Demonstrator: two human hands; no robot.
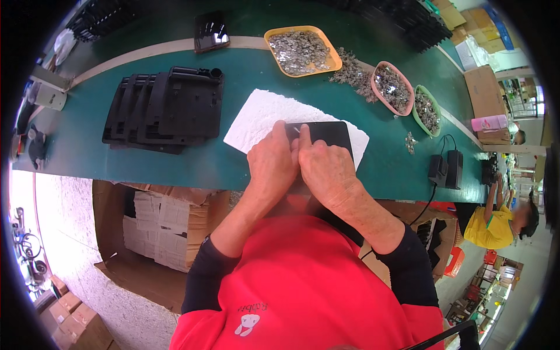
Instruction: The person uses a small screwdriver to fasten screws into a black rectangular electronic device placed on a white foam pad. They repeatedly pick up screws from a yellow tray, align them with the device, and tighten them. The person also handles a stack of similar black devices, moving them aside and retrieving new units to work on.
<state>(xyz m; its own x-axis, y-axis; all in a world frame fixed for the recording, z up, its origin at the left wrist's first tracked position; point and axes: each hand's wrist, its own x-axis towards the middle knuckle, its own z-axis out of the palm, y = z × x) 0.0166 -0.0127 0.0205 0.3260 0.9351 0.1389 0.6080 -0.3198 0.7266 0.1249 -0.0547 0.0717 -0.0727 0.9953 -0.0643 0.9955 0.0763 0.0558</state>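
Observation:
A flat black plastic panel point(332, 133) lies on a white foam pad point(256, 114) in front of me. Its near part is hidden under my hands. My left hand point(272, 160) grips the panel's left side, index finger pointing forward and the other fingers curled. Against it, my right hand point(328, 169) is closed on the panel too, its index fingertip pressing down on the surface. Between the two index fingertips a small shiny sliver of metal point(296, 129) shows; its full shape is covered.
Overlapping black plastic housings point(189, 108) lie at the left. Small metal parts fill a yellow tray point(337, 63), a pink basket point(412, 99) and a green basket point(433, 133); more lie loose. Black power adapters point(454, 169) sit right. An open cardboard box point(108, 233) stands below the table edge.

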